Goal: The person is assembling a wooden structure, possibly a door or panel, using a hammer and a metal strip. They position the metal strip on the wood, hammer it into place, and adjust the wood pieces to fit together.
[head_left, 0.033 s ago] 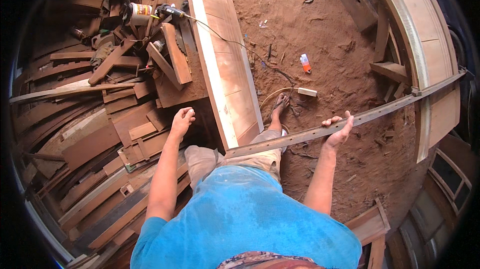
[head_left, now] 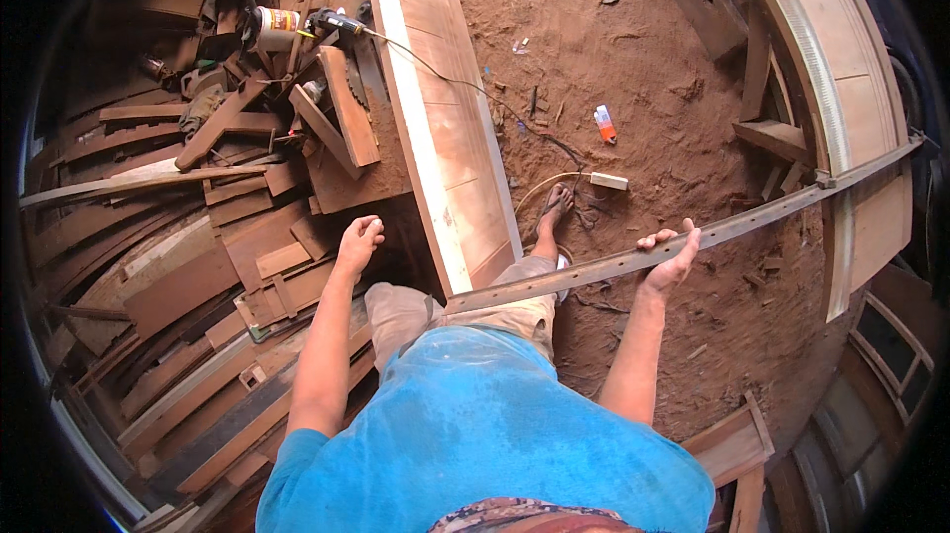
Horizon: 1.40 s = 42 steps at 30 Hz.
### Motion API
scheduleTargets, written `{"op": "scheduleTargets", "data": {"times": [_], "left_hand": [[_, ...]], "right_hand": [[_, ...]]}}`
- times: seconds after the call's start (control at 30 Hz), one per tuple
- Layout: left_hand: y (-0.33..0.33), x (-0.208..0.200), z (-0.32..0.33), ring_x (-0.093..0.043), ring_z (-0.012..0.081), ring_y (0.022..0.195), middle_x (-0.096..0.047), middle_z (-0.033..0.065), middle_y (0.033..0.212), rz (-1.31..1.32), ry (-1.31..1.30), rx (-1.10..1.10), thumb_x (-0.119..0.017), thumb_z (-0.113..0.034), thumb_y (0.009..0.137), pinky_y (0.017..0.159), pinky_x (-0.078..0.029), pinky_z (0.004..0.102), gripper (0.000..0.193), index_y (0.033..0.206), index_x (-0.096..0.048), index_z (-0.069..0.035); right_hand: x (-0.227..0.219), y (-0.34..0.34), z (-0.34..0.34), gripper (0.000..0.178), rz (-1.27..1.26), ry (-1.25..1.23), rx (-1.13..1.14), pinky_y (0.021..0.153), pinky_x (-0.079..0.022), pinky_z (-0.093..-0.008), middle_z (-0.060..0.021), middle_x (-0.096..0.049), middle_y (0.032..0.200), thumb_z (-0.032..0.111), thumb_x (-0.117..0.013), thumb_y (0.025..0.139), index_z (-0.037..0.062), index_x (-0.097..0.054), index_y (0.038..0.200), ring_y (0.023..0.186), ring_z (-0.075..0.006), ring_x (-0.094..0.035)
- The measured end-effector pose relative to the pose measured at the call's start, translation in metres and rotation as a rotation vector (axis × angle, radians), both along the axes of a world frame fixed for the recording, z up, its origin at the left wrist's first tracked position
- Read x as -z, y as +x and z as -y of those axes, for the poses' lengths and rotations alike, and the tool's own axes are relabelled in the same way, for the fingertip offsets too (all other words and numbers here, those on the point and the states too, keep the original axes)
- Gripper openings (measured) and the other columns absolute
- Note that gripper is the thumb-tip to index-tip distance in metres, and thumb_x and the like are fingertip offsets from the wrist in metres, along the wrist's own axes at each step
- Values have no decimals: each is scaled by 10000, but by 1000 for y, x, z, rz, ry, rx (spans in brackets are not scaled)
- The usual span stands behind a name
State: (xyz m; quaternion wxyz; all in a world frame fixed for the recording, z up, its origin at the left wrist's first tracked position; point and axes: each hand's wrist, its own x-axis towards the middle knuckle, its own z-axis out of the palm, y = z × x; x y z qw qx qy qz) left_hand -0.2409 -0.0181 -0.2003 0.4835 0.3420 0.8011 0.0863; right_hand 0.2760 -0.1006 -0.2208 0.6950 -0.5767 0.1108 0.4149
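My right hand (head_left: pixel 670 261) is wrapped round a long metal bar clamp (head_left: pixel 732 234) with a row of holes, my palm under it and fingertips over the top edge. The bar slants from my lap up to the right, where its far end lies across a panelled wooden piece (head_left: pixel 875 177). Its near end meets the near end of a long panelled wooden door (head_left: pixel 438 107), in front of my legs. Raised left of that door, my left hand (head_left: pixel 360 239) is closed with curled fingers. Whether anything is inside them cannot be made out.
A heap of wood offcuts (head_left: pixel 178 286) fills the left side. On a board beside the door lie a corded power tool (head_left: pixel 336 22) and a white tub (head_left: pixel 276 28). The cable runs over the door to a white socket block (head_left: pixel 608 182) on the dirt floor (head_left: pixel 594 68).
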Motion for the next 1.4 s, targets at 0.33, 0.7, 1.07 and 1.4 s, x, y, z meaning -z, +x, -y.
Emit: {"op": "scheduleTargets", "data": {"times": [0.33, 0.7, 1.07, 1.4], "left_hand": [[-90, 24, 13, -634, 114, 865, -669, 30, 1075, -30, -74, 53, -612, -304, 1000, 761, -496, 278, 352, 1244, -610, -50], [-142, 48, -75, -633, 149, 937, -669, 63, 1107, 394, 133, 365, -611, -287, 1006, 785, -513, 300, 371, 1251, -601, -9], [-229, -28, -141, -611, 92, 844, -685, 29, 989, 637, 331, 361, -608, -239, 1012, 740, -489, 238, 306, 1196, -620, 5], [-75, -65, -371, -630, 138, 965, -670, 66, 1076, 297, 301, 528, -620, -231, 1009, 880, -504, 280, 351, 1258, -591, 14]], "right_hand": [[0, -20, 1, 545, -12, 33, 139, 596, -484, -328, -34, -507, 782, 480, -589, 981, 75, -447, 1317, 614, -145, -510], [30, -159, 32, 290, 211, -134, 193, 592, -548, -360, -81, -635, 865, 301, -634, 961, 40, -551, 1055, 677, -192, -623], [-19, -200, -20, 538, 1456, -782, 92, 1026, -391, -544, -254, -285, 1460, 171, -577, 978, 56, -327, 1440, 1272, -425, -422], [67, -43, -330, 424, 1325, -584, -214, 1074, -403, -445, -211, -500, 1260, 173, -714, 849, 24, -563, 1217, 1237, -373, -482]]}}
